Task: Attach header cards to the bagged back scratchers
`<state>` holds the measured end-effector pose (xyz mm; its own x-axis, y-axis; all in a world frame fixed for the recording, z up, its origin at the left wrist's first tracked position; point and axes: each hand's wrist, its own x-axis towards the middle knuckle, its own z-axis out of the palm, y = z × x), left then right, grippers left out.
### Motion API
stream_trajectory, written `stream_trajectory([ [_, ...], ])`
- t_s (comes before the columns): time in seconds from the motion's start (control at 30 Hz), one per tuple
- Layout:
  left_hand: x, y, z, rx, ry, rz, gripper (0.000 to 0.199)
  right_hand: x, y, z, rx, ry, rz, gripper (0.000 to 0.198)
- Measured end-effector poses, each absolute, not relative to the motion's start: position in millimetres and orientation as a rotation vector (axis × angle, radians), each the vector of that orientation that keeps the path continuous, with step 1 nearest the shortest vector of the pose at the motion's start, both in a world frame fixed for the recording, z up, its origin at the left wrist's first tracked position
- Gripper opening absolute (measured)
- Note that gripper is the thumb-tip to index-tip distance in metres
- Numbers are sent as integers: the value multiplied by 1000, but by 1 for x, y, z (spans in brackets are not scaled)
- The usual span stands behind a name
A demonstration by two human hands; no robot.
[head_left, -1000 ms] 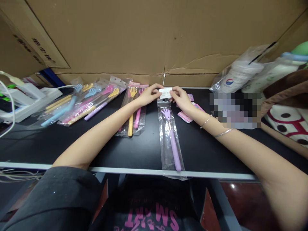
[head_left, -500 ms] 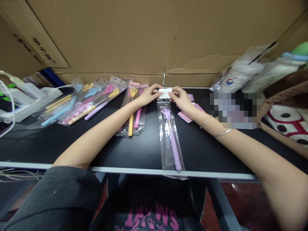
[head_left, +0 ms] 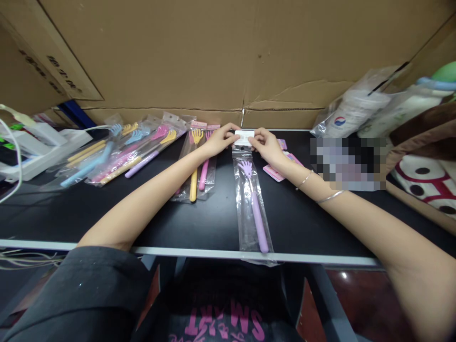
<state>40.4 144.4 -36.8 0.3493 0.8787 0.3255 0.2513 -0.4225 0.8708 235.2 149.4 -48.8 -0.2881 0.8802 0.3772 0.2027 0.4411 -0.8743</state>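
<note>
A small white card (head_left: 244, 137) is pinched between both hands at the top end of a clear plastic bag (head_left: 243, 218). My left hand (head_left: 221, 141) grips the card's left side, fingers closed. On its right side, my right hand (head_left: 266, 145) presses with thumb and fingers, also closed. Inside the bag lies a purple back scratcher (head_left: 257, 213) with a hand-shaped head, its handle pointing to the table's front edge. Whether the card's lower edge is attached to the bag, I cannot tell. Pink printed cards (head_left: 276, 172) lie partly under my right wrist.
Bagged back scratchers (head_left: 193, 175) with pink header cards lie by my left forearm. Several more bagged scratchers (head_left: 142, 164) spread further left, beside a white power strip (head_left: 46, 154). At right stand a bagged cup (head_left: 351, 116) and a brown-handled bag (head_left: 420, 128). Cardboard (head_left: 171, 57) walls the back.
Both hands stay in place around the white card. The card tilts very slightly; the bag and scratcher look unmoved.
</note>
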Motion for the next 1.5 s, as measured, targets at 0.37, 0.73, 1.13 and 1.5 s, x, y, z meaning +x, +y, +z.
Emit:
stream_trajectory([
  [0.37, 39, 144, -38, 1921, 985, 1076, 13, 236, 154, -54, -919, -1786, 888, 30],
  [0.73, 40, 143, -38, 1975, 991, 1097, 16, 236, 155, -55, -911, -1767, 904, 33],
  [1.13, 39, 143, -39, 2010, 973, 1088, 14, 237, 152, -52, -905, -1817, 905, 26],
  [1.5, 39, 140, -35, 1998, 949, 1075, 15, 236, 154, -55, -919, -1790, 897, 17],
])
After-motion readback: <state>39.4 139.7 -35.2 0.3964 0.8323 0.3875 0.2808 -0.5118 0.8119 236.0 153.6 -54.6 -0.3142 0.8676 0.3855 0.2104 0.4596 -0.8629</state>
